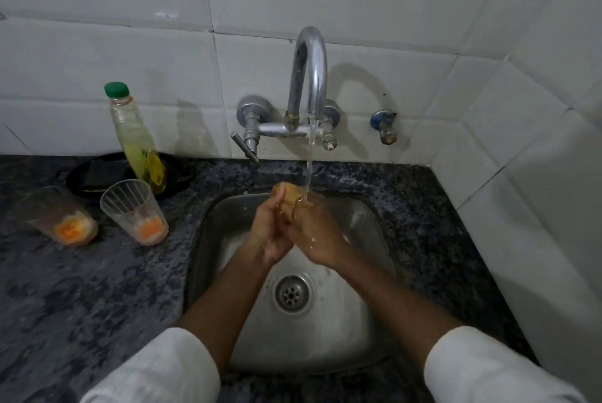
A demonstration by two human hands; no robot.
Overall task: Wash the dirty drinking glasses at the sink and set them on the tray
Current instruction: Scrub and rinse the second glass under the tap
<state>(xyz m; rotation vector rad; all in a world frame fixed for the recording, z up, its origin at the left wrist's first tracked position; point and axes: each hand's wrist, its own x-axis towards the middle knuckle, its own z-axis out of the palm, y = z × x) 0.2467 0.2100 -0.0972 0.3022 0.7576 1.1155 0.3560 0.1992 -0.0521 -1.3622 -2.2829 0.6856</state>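
Over the steel sink (368, 223), both my hands hold one drinking glass (288, 194) under the running tap (309, 76). My left hand (272, 230) grips the glass from the left and my right hand (316, 233) wraps it from the right. The water stream lands on the glass and my right hand. The glass looks orange-tinted and is mostly hidden by my fingers. Two more dirty glasses stand on the counter to the left, one (135, 212) nearer the sink and one (57, 215) further left. Each has orange residue at the bottom.
A bottle of yellow dish liquid (136, 142) with a green cap stands in a black dish (97, 177) behind the glasses, beside a dark scrub pad. The dark speckled counter (97, 288) surrounds the sink. A white tiled wall closes the right side. No tray is in view.
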